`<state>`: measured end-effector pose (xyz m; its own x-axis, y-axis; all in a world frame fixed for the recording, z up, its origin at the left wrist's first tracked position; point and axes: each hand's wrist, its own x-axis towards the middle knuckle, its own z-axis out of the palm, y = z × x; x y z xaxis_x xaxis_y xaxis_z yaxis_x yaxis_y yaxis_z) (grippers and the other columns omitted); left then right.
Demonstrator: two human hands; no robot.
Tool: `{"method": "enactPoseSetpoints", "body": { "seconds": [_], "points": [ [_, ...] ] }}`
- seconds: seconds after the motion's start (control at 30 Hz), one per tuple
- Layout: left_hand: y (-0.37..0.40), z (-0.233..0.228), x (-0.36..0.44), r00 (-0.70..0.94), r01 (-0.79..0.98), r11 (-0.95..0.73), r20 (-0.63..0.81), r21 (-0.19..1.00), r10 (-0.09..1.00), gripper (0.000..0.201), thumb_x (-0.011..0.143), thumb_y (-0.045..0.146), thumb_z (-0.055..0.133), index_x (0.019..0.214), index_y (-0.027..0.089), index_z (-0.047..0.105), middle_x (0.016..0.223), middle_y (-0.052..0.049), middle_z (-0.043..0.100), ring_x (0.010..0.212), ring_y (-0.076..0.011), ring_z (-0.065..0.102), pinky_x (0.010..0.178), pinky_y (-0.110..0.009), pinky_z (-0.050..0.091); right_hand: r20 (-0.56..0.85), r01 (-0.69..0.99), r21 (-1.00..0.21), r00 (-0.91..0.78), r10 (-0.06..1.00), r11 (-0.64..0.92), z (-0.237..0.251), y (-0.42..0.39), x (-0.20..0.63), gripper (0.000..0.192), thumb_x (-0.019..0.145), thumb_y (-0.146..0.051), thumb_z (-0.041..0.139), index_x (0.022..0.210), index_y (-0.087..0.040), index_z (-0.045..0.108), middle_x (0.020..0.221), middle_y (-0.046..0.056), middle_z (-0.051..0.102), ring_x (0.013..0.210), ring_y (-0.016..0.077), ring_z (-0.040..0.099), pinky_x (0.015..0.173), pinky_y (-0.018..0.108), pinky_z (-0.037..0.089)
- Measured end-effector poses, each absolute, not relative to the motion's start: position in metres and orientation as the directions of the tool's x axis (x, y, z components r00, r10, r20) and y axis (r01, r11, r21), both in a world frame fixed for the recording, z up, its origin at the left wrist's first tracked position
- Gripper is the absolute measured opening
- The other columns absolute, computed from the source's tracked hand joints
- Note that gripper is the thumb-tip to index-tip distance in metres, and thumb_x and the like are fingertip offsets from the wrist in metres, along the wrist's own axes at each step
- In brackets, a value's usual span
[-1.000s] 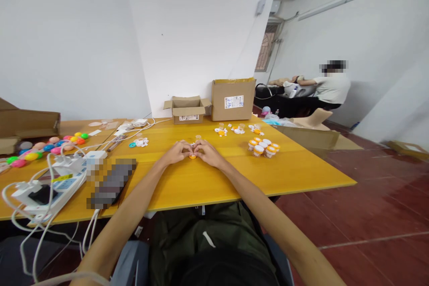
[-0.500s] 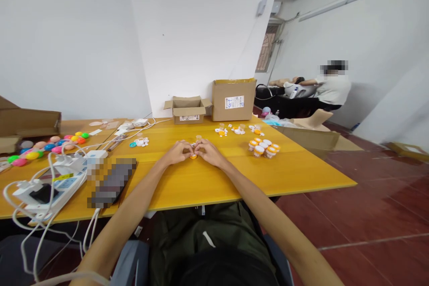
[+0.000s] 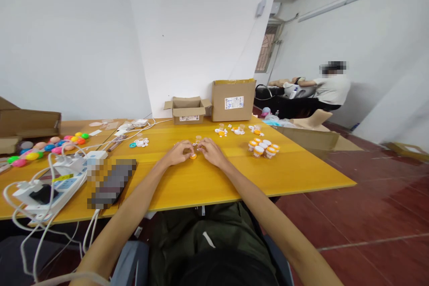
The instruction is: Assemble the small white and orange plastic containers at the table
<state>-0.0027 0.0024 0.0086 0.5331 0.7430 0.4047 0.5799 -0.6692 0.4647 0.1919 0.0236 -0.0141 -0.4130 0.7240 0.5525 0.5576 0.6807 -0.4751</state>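
Note:
My left hand (image 3: 180, 153) is closed, with thumb and fingertips at the edge of a small orange-and-white cap (image 3: 193, 156) on the wooden table. Just to its right, my right hand (image 3: 212, 152) is pinched closed near a few tiny white pieces; what lies between its fingertips is too small to make out. Behind the fingers stands a clear plastic cup (image 3: 198, 138). Off to the right, several small clear jars with orange and white lids (image 3: 258, 149) stand grouped together.
Along the back are an open cardboard box (image 3: 188, 118) and a taller carton (image 3: 231, 107). Loose caps and cups (image 3: 238, 130) lie before it. On the left are a phone (image 3: 115, 183), a power strip (image 3: 72, 183) with cables, and coloured balls (image 3: 50, 146). A person (image 3: 333, 87) sits far right.
My right hand has drawn slightly up and to the right, opening a small gap from the left fingertips. The left hand stays at the orange cap.

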Motion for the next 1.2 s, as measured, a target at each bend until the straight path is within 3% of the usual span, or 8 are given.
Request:
{"method": "enactPoseSetpoints", "body": {
  "seconds": [0.17, 0.43, 1.2],
  "points": [
    [0.002, 0.008, -0.003, 0.540, 0.576, -0.674, 0.404, 0.462, 0.739, 0.014, 0.083, 0.020, 0.056, 0.075, 0.020, 0.067, 0.090, -0.003, 0.065, 0.092, -0.0193, 0.061, 0.090, -0.033, 0.048, 0.525, 0.655, -0.408, -0.401, 0.751, 0.636, -0.012, 0.020, 0.193, 0.021, 0.085, -0.007, 0.055, 0.087, -0.023, 0.070, 0.098, 0.005, 0.065, 0.098, 0.0187, 0.060, 0.086, 0.031, 0.049],
    [0.003, 0.008, -0.004, 0.534, 0.599, -0.662, 0.391, 0.450, 0.750, 0.012, 0.084, 0.023, 0.057, 0.077, 0.021, 0.067, 0.092, -0.003, 0.066, 0.093, -0.0199, 0.061, 0.090, -0.034, 0.048, 0.530, 0.667, -0.308, -0.473, 0.704, 0.679, -0.018, 0.021, 0.192, 0.021, 0.088, -0.012, 0.057, 0.094, -0.024, 0.073, 0.105, 0.006, 0.064, 0.100, 0.0188, 0.060, 0.089, 0.032, 0.049],
    [-0.001, 0.010, -0.003, 0.479, 0.627, -0.584, 0.337, 0.515, 0.811, 0.012, 0.083, 0.030, 0.056, 0.078, 0.020, 0.062, 0.083, -0.001, 0.067, 0.083, -0.0178, 0.061, 0.082, -0.031, 0.048, 0.537, 0.591, -0.439, -0.431, 0.725, 0.677, -0.022, 0.030, 0.195, 0.013, 0.082, -0.010, 0.062, 0.078, -0.023, 0.066, 0.098, 0.005, 0.063, 0.096, 0.0196, 0.058, 0.085, 0.032, 0.047]
  ]
}}
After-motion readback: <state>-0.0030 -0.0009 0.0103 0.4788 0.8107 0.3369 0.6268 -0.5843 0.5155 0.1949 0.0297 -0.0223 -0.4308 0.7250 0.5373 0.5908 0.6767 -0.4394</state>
